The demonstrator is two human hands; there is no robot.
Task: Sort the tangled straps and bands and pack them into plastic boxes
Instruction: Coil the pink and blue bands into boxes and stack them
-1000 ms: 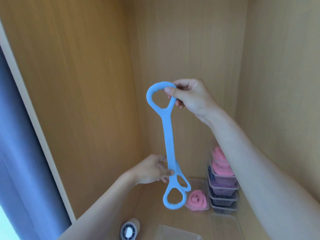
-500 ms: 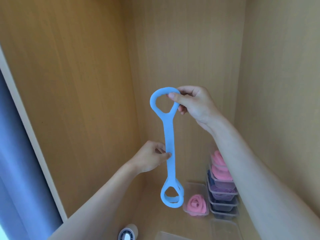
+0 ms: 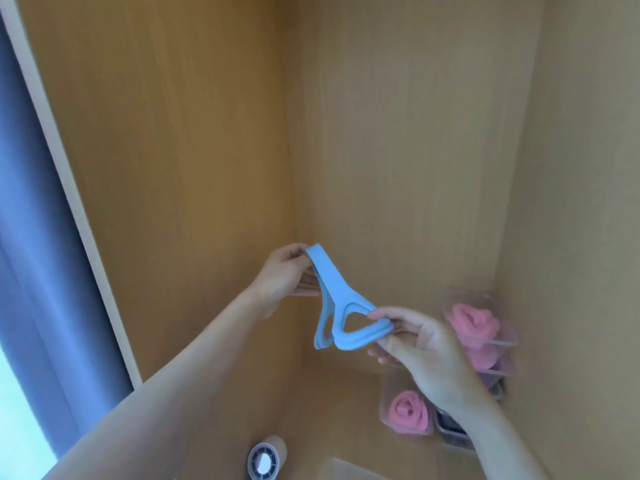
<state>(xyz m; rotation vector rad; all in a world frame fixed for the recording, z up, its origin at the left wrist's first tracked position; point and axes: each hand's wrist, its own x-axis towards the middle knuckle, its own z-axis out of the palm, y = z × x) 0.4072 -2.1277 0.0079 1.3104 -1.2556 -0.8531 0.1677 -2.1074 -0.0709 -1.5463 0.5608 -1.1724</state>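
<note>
You had the blue band (image 3: 333,284) doubled over between your fingers (image 3: 382,313): left hand (image 3: 284,275) pinched the fold, right hand (image 3: 426,351) pinched the loop ends, probably so it'd roll small for a plastic box (image 3: 385,407).

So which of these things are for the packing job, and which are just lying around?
For the job: blue strap, held folded by the left hand and right hand; pink rolled bands; clear boxes.
Lying around: white roll; blue curtain.
</note>
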